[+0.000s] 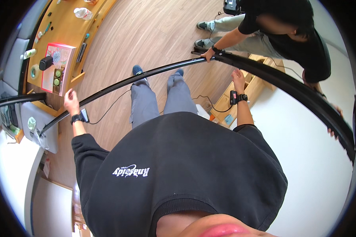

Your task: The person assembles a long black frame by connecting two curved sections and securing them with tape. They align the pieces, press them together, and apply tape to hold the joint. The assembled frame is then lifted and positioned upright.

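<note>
A long, thin black rail (124,82) crosses in front of me, from the grey seat at the left to a co-worker's hand (208,55). My left hand (71,102) is beside the rail's left part, fingers loosely bent, with nothing visible in it. The rail passes behind that hand and wrist; whether they touch I cannot tell. My right hand (238,80) is raised just below a thicker black beam (281,79), its fingers slightly bent and apart from it. The beam meets the rail near the co-worker's hand and runs down to the right, where more fingers (335,132) hold it.
At the upper left stands a wooden table (63,27) with a plastic bottle (83,14) and a pink-edged box (59,67). Below it is a grey seat (47,118). The co-worker (281,35) stands at the upper right. Low wooden shelves (247,89) lie beyond my right hand.
</note>
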Motion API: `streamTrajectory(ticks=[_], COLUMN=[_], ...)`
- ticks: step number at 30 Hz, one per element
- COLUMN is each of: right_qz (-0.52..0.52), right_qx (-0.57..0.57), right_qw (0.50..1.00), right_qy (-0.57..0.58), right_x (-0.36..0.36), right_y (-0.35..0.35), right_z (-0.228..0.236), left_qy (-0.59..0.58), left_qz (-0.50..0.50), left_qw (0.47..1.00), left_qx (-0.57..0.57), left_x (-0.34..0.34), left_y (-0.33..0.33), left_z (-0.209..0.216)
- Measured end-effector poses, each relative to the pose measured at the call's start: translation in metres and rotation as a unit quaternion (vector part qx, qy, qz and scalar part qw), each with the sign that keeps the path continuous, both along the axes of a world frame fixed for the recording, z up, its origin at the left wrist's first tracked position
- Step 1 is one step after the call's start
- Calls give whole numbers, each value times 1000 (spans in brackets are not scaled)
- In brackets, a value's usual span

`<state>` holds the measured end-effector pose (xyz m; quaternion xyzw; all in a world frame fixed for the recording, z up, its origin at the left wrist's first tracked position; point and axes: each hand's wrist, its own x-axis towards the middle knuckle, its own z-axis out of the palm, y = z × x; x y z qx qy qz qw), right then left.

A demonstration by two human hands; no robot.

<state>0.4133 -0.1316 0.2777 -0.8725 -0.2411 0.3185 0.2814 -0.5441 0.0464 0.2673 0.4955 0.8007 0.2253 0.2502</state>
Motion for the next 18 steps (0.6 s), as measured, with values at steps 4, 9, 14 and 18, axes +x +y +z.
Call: streamTrajectory(ticks=[4, 9, 14, 18], right_qz=[82, 153, 290, 381], right_qx=[61, 56, 69, 43], right_qw=[994, 973, 924, 893], right_qy=[44, 163, 240, 235], right_x=[-79, -197, -333, -419], right_y=[0, 19, 37, 48], right_z=[35, 29, 6, 23], left_qy=[52, -147, -42, -11], left_qz=[104, 226, 94, 76], left_qw=[992, 961, 991, 993], left_qx=[52, 63, 81, 85], left_x=[-92, -129, -117, -147], left_y=[-22, -58, -70, -31], left_z=[12, -2, 6, 16])
